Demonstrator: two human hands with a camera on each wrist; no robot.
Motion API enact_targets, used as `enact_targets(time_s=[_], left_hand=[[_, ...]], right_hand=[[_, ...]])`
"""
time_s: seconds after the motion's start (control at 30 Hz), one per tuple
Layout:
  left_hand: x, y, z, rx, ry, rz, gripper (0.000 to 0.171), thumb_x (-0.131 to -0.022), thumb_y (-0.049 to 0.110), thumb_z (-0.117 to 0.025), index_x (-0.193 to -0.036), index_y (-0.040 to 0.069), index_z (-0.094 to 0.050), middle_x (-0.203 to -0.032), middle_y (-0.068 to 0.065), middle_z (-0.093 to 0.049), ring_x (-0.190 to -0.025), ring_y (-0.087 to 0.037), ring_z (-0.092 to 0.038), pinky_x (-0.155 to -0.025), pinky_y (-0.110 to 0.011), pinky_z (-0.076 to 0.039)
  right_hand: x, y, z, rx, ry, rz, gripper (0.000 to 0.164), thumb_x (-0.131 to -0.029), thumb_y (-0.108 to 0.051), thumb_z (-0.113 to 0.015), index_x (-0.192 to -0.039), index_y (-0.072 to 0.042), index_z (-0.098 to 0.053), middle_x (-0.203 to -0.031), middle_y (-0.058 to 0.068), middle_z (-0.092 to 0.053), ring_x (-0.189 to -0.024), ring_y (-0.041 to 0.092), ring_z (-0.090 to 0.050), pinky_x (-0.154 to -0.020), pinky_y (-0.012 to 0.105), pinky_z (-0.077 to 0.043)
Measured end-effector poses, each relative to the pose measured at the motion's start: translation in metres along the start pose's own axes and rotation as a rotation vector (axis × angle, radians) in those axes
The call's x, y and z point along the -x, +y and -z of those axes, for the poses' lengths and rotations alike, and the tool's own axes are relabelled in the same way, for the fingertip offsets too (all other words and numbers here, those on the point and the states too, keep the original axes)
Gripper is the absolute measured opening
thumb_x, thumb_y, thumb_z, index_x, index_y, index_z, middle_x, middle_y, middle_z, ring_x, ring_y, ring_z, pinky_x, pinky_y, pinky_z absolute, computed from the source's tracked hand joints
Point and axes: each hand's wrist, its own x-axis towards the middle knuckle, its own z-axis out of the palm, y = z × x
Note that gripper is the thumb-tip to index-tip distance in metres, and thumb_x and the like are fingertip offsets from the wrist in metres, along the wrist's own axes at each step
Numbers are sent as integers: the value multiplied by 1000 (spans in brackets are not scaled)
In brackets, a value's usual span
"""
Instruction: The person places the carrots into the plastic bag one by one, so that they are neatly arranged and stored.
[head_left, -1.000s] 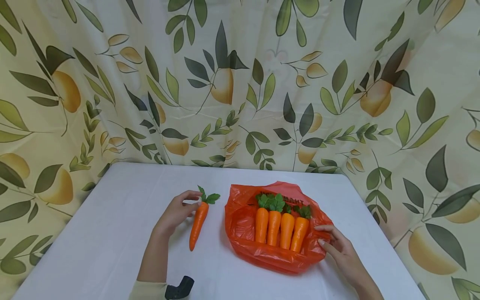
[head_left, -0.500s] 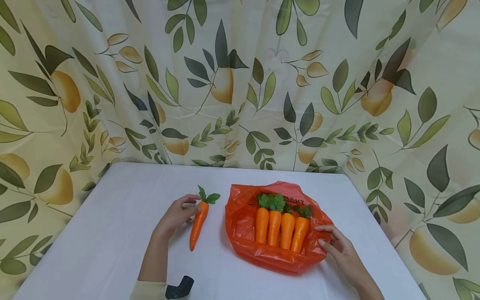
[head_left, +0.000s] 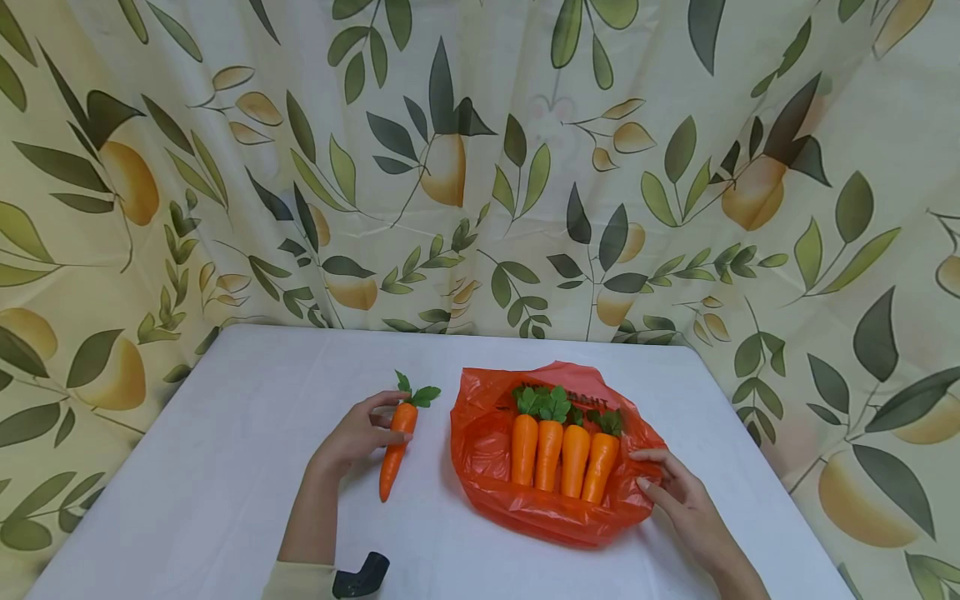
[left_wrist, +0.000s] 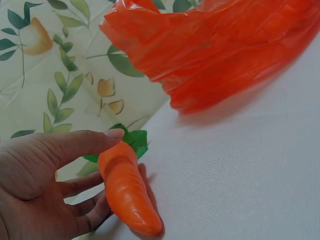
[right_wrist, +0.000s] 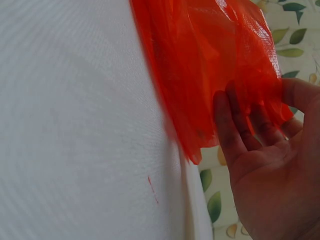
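An orange carrot with green leaves (head_left: 402, 422) lies on the white table, its tip toward me. My left hand (head_left: 362, 433) holds it near the crown, with the thumb across its body and the fingers at its far side. In the left wrist view the thumb reaches over the top of the carrot (left_wrist: 127, 187). Right of it rests a red plastic bag (head_left: 536, 512), mouth open. Several more carrots (head_left: 574, 458) lie side by side inside, leaves away from me. My right hand (head_left: 686, 500) pinches the bag's right edge; in the right wrist view its fingers show through the red plastic (right_wrist: 210, 75).
The table (head_left: 247, 442) is covered in white cloth. A curtain printed with leaves and fruit (head_left: 480, 167) hangs behind it and at both sides. A black device (head_left: 362, 575) sits at the left wrist, by a cream sleeve (head_left: 298, 581).
The left hand's digits have come down over the carrot, and the thumb now crosses its body. The carrot, the bag and the right hand have stayed in place.
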Motion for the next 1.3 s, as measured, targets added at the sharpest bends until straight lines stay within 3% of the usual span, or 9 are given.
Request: enact_targets(time_s=[0.33,0.6,0.87,1.07,1.3], left_hand=[[1,1,-1,-66,9,4,58,-82,4,-86,-135,21,-69,-116,-13,-60,-109,-33,-56,-76,-39,-58],[0,-6,0,-57,5,-21,58,-82,1,-85,-134,19,-69,-111,-11,-62,-107,-32,-57,-78,-38,-59],[2,-2,1,-63,17,-35,56,-80,2,-87,-131,19,-70,-108,-11,-62,-107,-33,-57,-76,-39,-59],[3,1,3,-24,71,-6,60,-82,0,-85,-135,20,-67,-122,-15,-64,-109,-34,-63,-81,-42,-59],[1,3,5,6,145,2,65,-83,-2,-83,-141,19,-62,-139,-17,-56,-114,-34,-63,-85,-42,-59]], right_hand=[[-1,-1,-1,-3,-7,5,29,-107,-7,-56,-134,5,-55,-136,-15,-55,-117,0,-56,-88,23,-55],[-1,0,-2,-2,-8,4,29,-107,-7,-56,-133,5,-55,-135,-17,-55,-118,-1,-55,-87,22,-54],[-1,-1,0,10,0,-1,29,-107,-7,-56,-134,4,-55,-135,-16,-55,-117,-2,-55,-87,21,-54],[0,0,1,11,-7,12,29,-107,-6,-56,-134,5,-55,-135,-14,-55,-117,-1,-55,-87,22,-54],[-1,0,1,13,4,-1,29,-107,-8,-57,-133,4,-56,-135,-10,-56,-117,-2,-54,-88,21,-54]])
